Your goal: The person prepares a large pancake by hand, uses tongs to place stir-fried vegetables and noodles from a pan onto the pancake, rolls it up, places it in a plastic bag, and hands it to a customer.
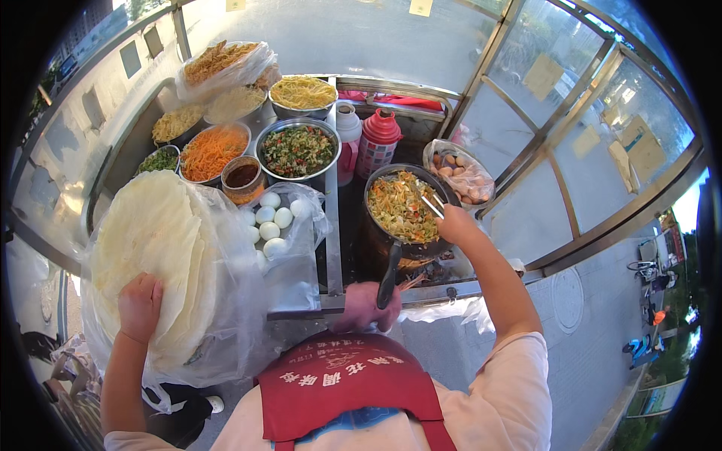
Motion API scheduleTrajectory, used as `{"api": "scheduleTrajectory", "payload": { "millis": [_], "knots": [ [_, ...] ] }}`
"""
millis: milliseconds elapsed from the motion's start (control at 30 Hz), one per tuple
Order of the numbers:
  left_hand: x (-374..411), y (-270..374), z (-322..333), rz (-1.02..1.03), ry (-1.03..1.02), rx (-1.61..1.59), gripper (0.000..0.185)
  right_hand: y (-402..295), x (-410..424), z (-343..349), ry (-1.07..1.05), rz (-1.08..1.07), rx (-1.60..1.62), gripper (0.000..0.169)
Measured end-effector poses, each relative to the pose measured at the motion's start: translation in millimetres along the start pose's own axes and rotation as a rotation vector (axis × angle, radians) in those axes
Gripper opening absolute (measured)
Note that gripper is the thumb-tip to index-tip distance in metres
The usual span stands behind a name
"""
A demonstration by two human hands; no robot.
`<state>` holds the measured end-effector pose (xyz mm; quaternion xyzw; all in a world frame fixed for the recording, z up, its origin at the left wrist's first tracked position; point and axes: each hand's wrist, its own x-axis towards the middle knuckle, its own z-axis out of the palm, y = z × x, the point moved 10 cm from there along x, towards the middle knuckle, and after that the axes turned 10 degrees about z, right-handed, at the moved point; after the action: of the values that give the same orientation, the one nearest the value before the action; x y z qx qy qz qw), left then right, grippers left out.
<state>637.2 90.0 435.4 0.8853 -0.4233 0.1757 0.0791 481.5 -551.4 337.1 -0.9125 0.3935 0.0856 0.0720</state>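
Note:
At the left, my left hand (140,304) grips the near edge of a stack of thin round flatbreads (152,231) lying in a clear plastic bag. My right hand (456,224) holds metal tongs (431,204) whose tips reach into a mix of shredded vegetables (400,211) in a dark pan. The pan's black handle (388,276) points toward me, over a pink cloth (364,307) at the cart's edge. Peeled boiled eggs (269,230) lie in a plastic bag between the flatbreads and the pan. The tongs' grip ends are hidden in my hand.
Bowls of chopped vegetables (298,147), carrot shreds (214,151) and yellow shreds (302,92) stand behind, with a sauce tub (242,176). Two vacuum flasks (381,138) are behind the pan; a bagged bowl of brown eggs (462,175) is beside it. Framed clear panels (485,113) enclose the cart.

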Motion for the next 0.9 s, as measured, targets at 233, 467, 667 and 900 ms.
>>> {"api": "scheduleTrajectory", "payload": {
  "millis": [233,467,667,900],
  "knots": [
    [66.2,100.2,-31.2,-0.162,-0.105,0.343,0.006,-23.0,-40.7,-52.1,-0.083,-0.31,0.01,0.036],
    [154.0,339.4,134.2,-0.082,-0.32,-0.493,0.035,-7.0,-25.2,-33.6,-0.055,-0.467,-0.071,0.029],
    [160.9,372.0,233.9,-0.371,-0.479,-0.881,0.026,41.1,-1.0,-48.7,-0.128,-0.391,0.198,0.048],
    [160.1,342.9,196.5,-0.343,-0.306,-0.86,0.025,-6.5,-33.1,-80.1,-0.187,-0.483,-0.102,0.05]
  ]
}}
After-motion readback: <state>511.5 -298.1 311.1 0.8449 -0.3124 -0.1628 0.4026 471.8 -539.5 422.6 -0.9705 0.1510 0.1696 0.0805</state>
